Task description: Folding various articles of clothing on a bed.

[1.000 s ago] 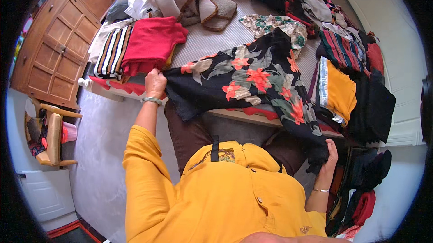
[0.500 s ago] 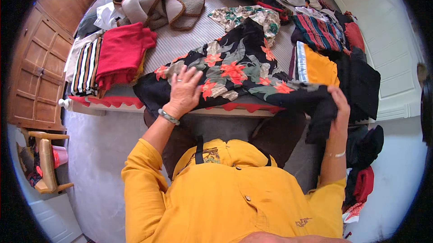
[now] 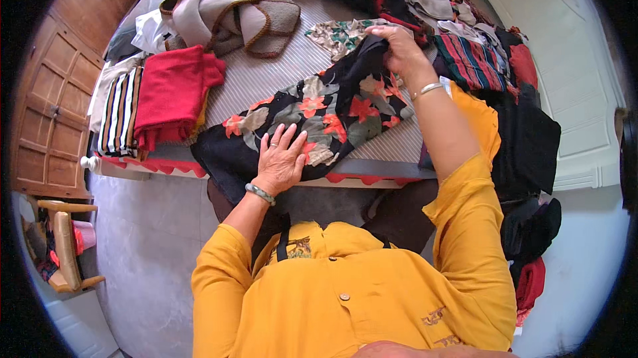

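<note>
A black scarf-like cloth with orange flowers and grey leaves (image 3: 312, 109) lies across the bed's front edge, its right part folded over toward the far side. My left hand (image 3: 280, 160) rests flat on its near part, fingers spread. At the cloth's far corner my right hand (image 3: 402, 52) pinches the black fabric, my forearm stretched over the bed. Just beyond that corner lies a cream cloth with green patterns (image 3: 339, 35), partly covered.
Left on the bed are a folded red cloth (image 3: 174, 95) and a striped garment (image 3: 121, 112). Behind lies a grey-beige garment with brown trim (image 3: 246, 9). On the right are a striped textile (image 3: 475, 62), a yellow cloth (image 3: 480, 119) and black clothes (image 3: 528, 132). A wooden chair (image 3: 65, 245) stands lower left.
My right hand has carried the flowered cloth's right end from the near right to the far corner, folding it over. My left hand stays flat on the cloth, shifted slightly.
</note>
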The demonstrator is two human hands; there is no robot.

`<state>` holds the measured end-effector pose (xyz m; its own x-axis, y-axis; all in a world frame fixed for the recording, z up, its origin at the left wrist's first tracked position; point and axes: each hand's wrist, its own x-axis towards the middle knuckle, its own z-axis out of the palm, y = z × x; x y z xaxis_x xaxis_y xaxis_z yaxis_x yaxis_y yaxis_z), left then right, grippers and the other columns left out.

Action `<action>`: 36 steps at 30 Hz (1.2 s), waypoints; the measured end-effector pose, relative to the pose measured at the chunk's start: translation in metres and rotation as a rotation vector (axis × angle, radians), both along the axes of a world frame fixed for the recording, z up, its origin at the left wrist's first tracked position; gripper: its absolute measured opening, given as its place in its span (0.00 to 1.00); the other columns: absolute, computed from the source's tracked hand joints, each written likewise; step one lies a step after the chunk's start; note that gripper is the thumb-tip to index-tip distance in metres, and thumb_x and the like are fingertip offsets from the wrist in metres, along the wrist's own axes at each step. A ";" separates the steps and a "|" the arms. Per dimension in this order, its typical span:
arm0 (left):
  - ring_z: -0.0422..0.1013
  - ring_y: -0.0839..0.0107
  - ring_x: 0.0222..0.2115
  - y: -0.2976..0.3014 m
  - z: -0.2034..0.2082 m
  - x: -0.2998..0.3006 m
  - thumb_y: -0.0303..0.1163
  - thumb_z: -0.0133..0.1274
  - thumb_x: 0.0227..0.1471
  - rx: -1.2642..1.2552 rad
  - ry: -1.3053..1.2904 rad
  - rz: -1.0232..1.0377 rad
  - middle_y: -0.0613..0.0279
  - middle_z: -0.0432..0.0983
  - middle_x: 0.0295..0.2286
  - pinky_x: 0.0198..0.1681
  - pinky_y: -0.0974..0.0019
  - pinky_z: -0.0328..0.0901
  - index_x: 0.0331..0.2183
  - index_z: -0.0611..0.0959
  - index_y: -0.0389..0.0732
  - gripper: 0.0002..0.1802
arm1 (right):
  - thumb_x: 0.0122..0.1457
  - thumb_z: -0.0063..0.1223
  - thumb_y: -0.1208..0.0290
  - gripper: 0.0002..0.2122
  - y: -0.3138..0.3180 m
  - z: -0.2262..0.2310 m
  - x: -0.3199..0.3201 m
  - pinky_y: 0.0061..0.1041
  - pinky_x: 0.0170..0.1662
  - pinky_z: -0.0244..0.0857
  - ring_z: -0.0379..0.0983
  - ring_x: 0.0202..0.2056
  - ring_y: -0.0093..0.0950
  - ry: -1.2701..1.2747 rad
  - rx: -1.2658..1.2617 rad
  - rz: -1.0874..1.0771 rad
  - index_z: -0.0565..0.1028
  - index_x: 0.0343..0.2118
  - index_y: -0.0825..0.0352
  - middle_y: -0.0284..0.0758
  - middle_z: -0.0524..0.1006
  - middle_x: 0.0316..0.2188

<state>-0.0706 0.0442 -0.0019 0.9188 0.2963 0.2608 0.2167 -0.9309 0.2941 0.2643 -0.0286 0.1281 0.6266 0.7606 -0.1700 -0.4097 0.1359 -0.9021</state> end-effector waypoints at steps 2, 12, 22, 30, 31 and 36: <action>0.52 0.56 0.57 0.003 0.002 0.005 0.38 0.47 0.48 -0.074 -0.023 0.006 0.56 0.61 0.52 0.57 0.46 0.45 0.48 0.73 0.45 0.24 | 0.49 0.50 0.78 0.06 0.002 -0.015 -0.005 0.30 0.36 0.69 0.72 0.29 0.29 0.042 -0.020 0.009 0.76 0.30 0.70 0.35 0.76 0.26; 0.65 0.59 0.49 0.002 0.042 0.140 0.52 0.39 0.55 -1.749 -0.020 0.074 0.54 0.71 0.46 0.54 0.52 0.53 0.47 0.73 0.37 0.30 | 0.52 0.49 0.77 0.07 -0.020 -0.014 -0.015 0.27 0.42 0.67 0.73 0.34 0.28 0.054 0.030 -0.008 0.75 0.33 0.70 0.36 0.76 0.31; 0.65 0.65 0.48 -0.066 0.045 0.188 0.55 0.40 0.55 -2.694 -0.545 -0.105 0.64 0.70 0.47 0.53 0.50 0.53 0.50 0.70 0.47 0.28 | 0.55 0.47 0.74 0.11 -0.052 -0.029 -0.037 0.28 0.42 0.70 0.75 0.36 0.30 0.219 0.194 -0.026 0.73 0.40 0.71 0.39 0.76 0.36; 0.71 0.58 0.43 -0.048 0.051 0.196 0.37 0.45 0.54 -2.632 -0.849 -0.024 0.53 0.75 0.41 0.52 0.55 0.62 0.44 0.74 0.36 0.19 | 0.54 0.48 0.75 0.11 -0.058 -0.031 -0.026 0.28 0.43 0.69 0.75 0.37 0.31 0.168 0.139 -0.054 0.74 0.40 0.71 0.40 0.77 0.34; 0.71 0.58 0.43 -0.044 0.047 0.198 0.37 0.45 0.54 -2.631 -0.845 -0.025 0.53 0.75 0.41 0.52 0.55 0.62 0.44 0.74 0.36 0.19 | 0.54 0.48 0.75 0.11 -0.059 -0.034 -0.023 0.28 0.43 0.69 0.75 0.37 0.31 0.168 0.140 -0.056 0.74 0.40 0.71 0.40 0.77 0.34; 0.71 0.57 0.42 -0.018 0.030 0.208 0.29 0.47 0.51 -2.531 -0.895 -0.051 0.53 0.74 0.40 0.50 0.53 0.63 0.41 0.74 0.35 0.15 | 0.54 0.47 0.75 0.10 -0.055 -0.034 -0.025 0.27 0.44 0.68 0.74 0.37 0.29 0.038 0.040 -0.113 0.74 0.39 0.70 0.38 0.76 0.35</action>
<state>0.1378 0.0262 0.0285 0.8740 0.4483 -0.1875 -0.4253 0.8924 0.1509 0.2389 -0.0839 0.0940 0.7021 0.6924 -0.1661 -0.4233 0.2182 -0.8793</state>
